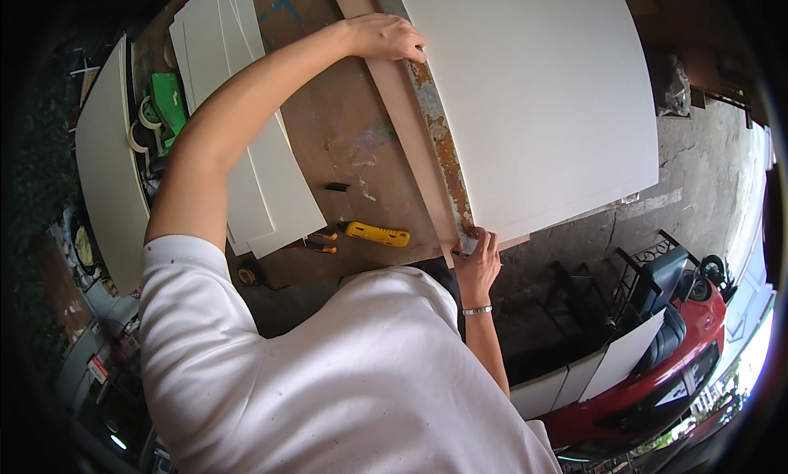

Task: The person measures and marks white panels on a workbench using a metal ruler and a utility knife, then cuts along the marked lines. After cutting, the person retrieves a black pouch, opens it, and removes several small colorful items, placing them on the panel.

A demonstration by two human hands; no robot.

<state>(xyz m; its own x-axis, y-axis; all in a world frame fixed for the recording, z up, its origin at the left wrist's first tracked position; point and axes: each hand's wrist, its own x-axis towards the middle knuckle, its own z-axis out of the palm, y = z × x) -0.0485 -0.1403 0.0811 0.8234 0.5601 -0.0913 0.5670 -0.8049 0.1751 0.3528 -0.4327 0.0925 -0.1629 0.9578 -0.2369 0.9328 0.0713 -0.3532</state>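
Note:
A long, rust-patched metal bar (pixel 443 141) lies along the left edge of a large white sheet (pixel 546 105). My left hand (pixel 387 37) reaches far across the table, its fingers curled over the bar toward the far end. At the near end my right hand (pixel 478 267) is closed round the bar's tip, by the table's front edge. Beside the bar on its left runs a pale brown strip (pixel 402 137). A yellow utility knife (pixel 376 233) rests on the brown tabletop (pixel 328 137), left of my right hand. Neither thumb shows fully.
White cut panels (pixel 271 183) lie on the left under my left arm. Past them are a green tool (pixel 167 105) and tape rolls (pixel 138 137). An orange-handled tool (pixel 322 242) and a black piece (pixel 336 187) lie near the knife. A red vehicle (pixel 689 367) stands at lower right.

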